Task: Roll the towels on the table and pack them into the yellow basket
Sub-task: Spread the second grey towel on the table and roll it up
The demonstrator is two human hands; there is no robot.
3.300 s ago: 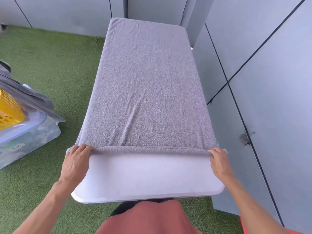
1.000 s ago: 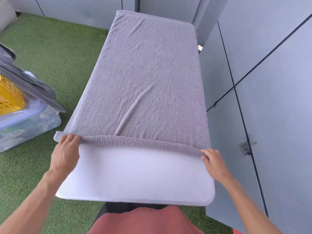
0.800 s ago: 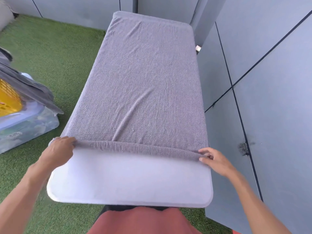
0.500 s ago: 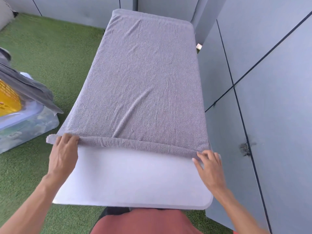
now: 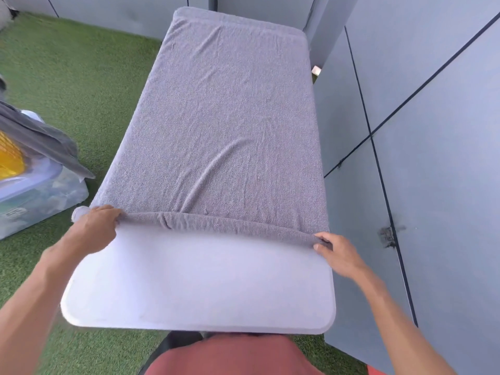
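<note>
A grey towel [image 5: 230,125] lies flat along the white counter [image 5: 200,288], reaching its far edge, with its near end rolled into a thin tube across the counter's width. The left hand [image 5: 93,230] curls its grip around the roll at the left edge; the right hand [image 5: 339,254] pinches the roll's end at the right edge. The yellow basket [image 5: 10,158] sits on a clear plastic bin [image 5: 40,196] on the grass, left of the counter.

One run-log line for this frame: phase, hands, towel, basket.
phase: rolling begun | left hand: grips roll end | right hand: grips roll end | towel: mostly flat | yellow basket: left
</note>
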